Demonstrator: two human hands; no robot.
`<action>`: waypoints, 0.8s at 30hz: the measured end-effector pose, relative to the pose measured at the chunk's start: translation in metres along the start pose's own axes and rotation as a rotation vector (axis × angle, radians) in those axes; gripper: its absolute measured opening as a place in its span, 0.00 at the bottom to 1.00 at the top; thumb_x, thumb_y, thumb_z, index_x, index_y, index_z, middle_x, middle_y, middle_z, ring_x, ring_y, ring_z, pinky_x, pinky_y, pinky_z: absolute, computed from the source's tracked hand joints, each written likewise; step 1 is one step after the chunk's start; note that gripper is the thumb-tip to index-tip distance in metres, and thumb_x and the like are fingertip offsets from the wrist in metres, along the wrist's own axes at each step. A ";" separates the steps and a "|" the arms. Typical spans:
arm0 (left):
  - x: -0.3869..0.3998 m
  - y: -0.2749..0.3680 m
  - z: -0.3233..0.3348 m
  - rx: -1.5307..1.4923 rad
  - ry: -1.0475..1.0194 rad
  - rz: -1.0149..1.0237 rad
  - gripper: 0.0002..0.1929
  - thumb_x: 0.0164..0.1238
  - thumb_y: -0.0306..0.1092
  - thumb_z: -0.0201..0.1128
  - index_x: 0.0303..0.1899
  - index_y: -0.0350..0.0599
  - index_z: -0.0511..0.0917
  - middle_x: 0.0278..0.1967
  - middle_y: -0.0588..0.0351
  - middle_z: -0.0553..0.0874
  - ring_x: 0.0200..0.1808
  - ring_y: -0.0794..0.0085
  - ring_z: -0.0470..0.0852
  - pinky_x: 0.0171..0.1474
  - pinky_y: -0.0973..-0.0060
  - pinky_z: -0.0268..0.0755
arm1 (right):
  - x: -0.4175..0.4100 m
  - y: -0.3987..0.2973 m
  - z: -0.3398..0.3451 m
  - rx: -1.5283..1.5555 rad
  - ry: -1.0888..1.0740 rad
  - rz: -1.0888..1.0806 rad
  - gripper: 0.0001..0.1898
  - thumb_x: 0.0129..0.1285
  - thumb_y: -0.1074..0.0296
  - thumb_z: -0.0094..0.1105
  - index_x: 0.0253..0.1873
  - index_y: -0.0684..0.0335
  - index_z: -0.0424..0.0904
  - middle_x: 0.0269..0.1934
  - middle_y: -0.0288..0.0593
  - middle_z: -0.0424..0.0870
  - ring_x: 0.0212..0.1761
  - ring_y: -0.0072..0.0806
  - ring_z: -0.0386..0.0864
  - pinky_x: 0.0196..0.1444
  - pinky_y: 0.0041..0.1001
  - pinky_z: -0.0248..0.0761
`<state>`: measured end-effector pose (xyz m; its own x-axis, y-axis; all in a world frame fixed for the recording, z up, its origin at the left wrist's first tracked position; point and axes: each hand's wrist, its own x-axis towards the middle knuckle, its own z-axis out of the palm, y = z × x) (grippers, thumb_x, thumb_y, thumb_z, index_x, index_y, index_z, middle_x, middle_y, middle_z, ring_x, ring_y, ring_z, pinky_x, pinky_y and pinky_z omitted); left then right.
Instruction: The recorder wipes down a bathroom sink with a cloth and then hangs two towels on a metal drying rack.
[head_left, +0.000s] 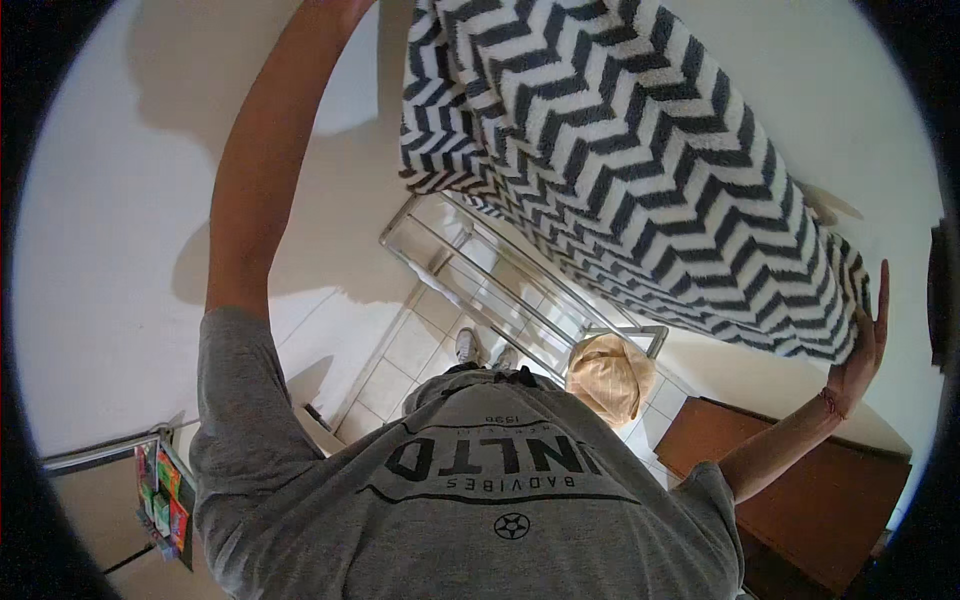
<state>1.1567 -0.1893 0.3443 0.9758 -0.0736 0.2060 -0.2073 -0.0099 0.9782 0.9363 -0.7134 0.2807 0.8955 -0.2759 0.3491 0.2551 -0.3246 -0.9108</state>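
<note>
A fluffy blanket or towel (637, 172) with a dark grey and white chevron pattern is stretched high across the upper right. My right hand (862, 345) holds its lower right end, with one finger pointing up past the cloth. Part of that hand is hidden by the fabric. My left arm reaches up to the top edge, where the hand itself is out of view. Beneath the cloth stands a metal tube rack (487, 277) with several parallel bars, partly covered from sight by the fabric.
A tan cloth item (611, 379) hangs at the rack's right end. To the right stands a brown cabinet or box (787, 495). At lower left, colourful packets (165, 495) sit by a metal-edged frame. Pale walls surround the tiled floor (397, 345).
</note>
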 end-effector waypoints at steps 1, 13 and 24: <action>0.005 -0.001 0.000 -0.030 -0.045 -0.018 0.37 0.81 0.55 0.48 0.75 0.30 0.58 0.73 0.40 0.68 0.73 0.55 0.68 0.75 0.63 0.61 | 0.000 0.000 0.001 0.060 -0.034 0.050 0.36 0.63 0.77 0.44 0.79 0.68 0.55 0.70 0.71 0.68 0.68 0.42 0.76 0.69 0.33 0.73; 0.013 0.005 -0.011 -0.598 -0.250 0.487 0.22 0.83 0.44 0.47 0.62 0.36 0.77 0.57 0.46 0.84 0.57 0.60 0.82 0.65 0.64 0.75 | -0.022 -0.019 0.001 0.105 0.435 -0.250 0.33 0.68 0.82 0.39 0.79 0.62 0.58 0.75 0.63 0.63 0.76 0.46 0.65 0.77 0.43 0.61; 0.009 -0.048 -0.035 -0.681 -0.344 0.308 0.19 0.81 0.40 0.46 0.59 0.40 0.79 0.53 0.49 0.87 0.55 0.61 0.85 0.64 0.60 0.76 | -0.033 -0.004 -0.017 0.076 0.095 -0.083 0.41 0.60 0.80 0.45 0.81 0.62 0.51 0.68 0.65 0.71 0.65 0.40 0.78 0.66 0.33 0.76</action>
<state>1.1779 -0.1544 0.3000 0.7832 -0.2768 0.5567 -0.2662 0.6599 0.7026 0.8997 -0.7183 0.2769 0.8327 -0.3363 0.4400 0.3568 -0.2818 -0.8906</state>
